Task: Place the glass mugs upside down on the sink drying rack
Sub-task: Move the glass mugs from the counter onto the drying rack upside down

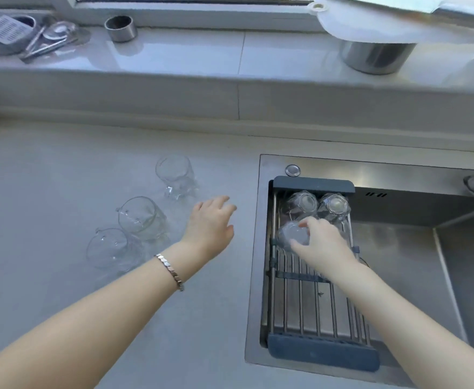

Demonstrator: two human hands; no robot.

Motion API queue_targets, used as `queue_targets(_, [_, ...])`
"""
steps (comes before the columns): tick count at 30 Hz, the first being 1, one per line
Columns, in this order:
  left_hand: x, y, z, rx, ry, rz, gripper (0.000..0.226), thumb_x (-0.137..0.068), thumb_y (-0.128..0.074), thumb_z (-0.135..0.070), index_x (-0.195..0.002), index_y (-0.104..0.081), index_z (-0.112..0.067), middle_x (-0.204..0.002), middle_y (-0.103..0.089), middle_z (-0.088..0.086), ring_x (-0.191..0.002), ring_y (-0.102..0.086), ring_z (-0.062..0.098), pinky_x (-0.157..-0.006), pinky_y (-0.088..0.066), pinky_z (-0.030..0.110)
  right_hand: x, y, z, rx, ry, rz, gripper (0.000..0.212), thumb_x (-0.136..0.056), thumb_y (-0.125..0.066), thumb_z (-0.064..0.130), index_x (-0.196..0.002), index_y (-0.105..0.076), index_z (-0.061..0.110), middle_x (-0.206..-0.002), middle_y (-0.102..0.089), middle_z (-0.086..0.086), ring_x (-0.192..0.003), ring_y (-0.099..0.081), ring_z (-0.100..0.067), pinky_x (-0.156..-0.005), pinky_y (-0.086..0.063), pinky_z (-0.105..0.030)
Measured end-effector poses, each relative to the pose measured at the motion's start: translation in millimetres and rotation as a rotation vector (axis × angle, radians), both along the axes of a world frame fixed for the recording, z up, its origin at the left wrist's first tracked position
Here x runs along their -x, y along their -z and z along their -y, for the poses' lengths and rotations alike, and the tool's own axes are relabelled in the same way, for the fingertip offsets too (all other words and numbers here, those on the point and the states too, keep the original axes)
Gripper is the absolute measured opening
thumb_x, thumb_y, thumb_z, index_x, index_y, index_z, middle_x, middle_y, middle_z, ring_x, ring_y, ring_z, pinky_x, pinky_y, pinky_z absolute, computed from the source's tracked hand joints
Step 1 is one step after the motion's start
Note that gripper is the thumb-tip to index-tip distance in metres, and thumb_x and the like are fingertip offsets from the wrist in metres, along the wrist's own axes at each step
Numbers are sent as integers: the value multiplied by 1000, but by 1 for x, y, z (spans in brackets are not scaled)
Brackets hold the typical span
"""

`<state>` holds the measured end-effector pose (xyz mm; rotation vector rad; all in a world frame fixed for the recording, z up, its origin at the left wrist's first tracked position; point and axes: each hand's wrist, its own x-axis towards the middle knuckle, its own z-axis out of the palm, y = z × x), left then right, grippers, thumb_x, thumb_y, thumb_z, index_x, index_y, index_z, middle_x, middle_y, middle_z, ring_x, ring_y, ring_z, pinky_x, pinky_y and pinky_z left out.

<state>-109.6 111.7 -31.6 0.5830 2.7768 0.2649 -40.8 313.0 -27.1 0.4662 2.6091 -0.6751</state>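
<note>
right hand (321, 242) clasped on inverted glass mug (293, 235), drying rack (322, 353) at 3 o'clock; left hand (209, 224) spread, empty | glass judged brittle, slick; best gripped round the body

the glass mugs (142, 217) are clear and colourless against the pale grey table (62, 178). the drying rack (314, 313) has silver metal bars between dark slate-blue ends, set in a brushed steel-grey sink (398, 262). the bracelet (170, 269) is rose-gold, in small shiny segments.

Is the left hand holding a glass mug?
No, the left hand hovers open and empty over the countertop, right of three upright glass mugs.
</note>
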Motion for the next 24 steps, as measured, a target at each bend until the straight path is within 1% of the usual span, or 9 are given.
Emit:
queue_targets(2, [8,-13,39,39,-142,-47,54,-88,-55,-25,-139,-39,-17,-154,-27,6,-141,-26,23,-113,-21,35,16,-8,31,130,-125,18,41,-86,-56,32,-123,-48,17,-118,-55,-8,-107,-51,-23,-87,-44,-34])
queue_targets(4, [15,-21,72,107,-278,-52,71,-83,-61,-34,-143,-28,-18,-156,-19,8,-143,-20,26,-114,-22,39,32,-8,63,184,-235,19,42,-86,-57,30,-124,-49,16,-118,-57,-7,-106,-53,-21,-89,-44,-33])
queue_targets(8, [25,-20,119,236,-394,117,96,-75,-67,-50,-148,-13,-19,-158,-13,9,-144,-19,28,-114,-24,40,72,10,119,238,-215,-43,61,-86,-61,26,-137,-33,11,-137,-43,-10,-125,-44,-24,-102,-39,-37])
queue_targets(11, [31,-15,137,225,-384,155,83,-76,-67,-46,-142,-24,-19,-146,-35,8,-132,-37,30,-105,-35,38,107,25,154,320,-25,-97,81,-78,-70,23,-142,-21,10,-144,-34,-10,-129,-40,-26,-103,-38,-39])
queue_targets(15, [35,-10,146,155,-350,146,81,-76,-69,-44,-141,-27,-20,-137,-43,6,-126,-39,30,-101,-39,37,153,42,182,486,115,-169,102,-67,-78,8,-145,-13,14,-150,-24,-11,-137,-28,-26,-110,-33,-38])
queue_targets(17, [36,-6,148,123,-353,135,81,-74,-71,-43,-140,-30,-20,-135,-45,5,-125,-39,29,-101,-38,36,170,51,188,589,136,-188,101,-65,-80,4,-144,-19,16,-149,-26,-10,-137,-28,-25,-109,-32,-33])
queue_targets(18, [37,-4,149,106,-356,129,81,-73,-72,-43,-139,-31,-21,-133,-46,5,-124,-41,28,-100,-39,35,174,55,190,624,135,-208,97,-64,-81,1,-142,-24,14,-147,-30,-10,-135,-31,-24,-105,-32,-25])
queue_targets(20, [38,0,153,66,-357,120,80,-72,-73,-42,-138,-33,-22,-129,-48,4,-122,-46,26,-97,-40,35,175,61,193,674,166,-261,87,-63,-81,-2,-135,-34,11,-139,-40,-8,-124,-40,-19,-86,-31,-15])
queue_targets(24, [38,4,157,4,-353,114,80,-71,-73,-40,-139,-33,-23,-129,-47,4,-122,-49,24,-96,-41,35,150,58,190,656,254,-295,79,-61,-84,9,-125,-38,17,-115,-47,5,-102,-45,-13,-82,-33,-20])
